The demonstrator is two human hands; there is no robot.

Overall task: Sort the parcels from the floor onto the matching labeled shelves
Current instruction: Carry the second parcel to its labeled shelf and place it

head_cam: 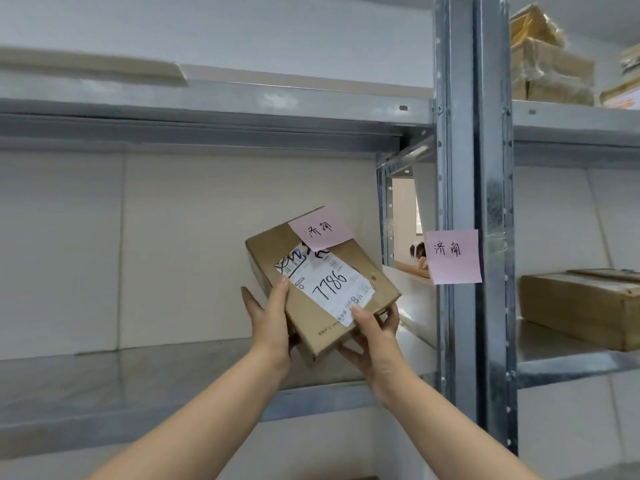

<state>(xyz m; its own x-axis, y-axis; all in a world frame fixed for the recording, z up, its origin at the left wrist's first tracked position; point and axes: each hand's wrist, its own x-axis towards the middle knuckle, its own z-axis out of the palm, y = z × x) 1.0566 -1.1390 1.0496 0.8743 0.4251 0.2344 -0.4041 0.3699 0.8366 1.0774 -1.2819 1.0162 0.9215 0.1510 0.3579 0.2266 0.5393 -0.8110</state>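
Observation:
A small brown cardboard parcel [273,249] is held tilted above the metal shelf [104,386]. It carries a white shipping label marked 7786 and a pink sticky note [320,227] with handwritten characters. My left hand [268,318] grips its lower left edge, thumb on top. My right hand [375,336] grips its lower right corner, thumb on the label. A pink shelf label [453,257] with the same characters is stuck on the steel upright [450,168] just right of the parcel.
A flat brown box [581,306] lies on the neighbouring shelf at right. Taped parcels [550,69] sit on the upper right shelf. The shelf above [207,112] overhangs the bay. A person is partly visible through the gap beside the upright.

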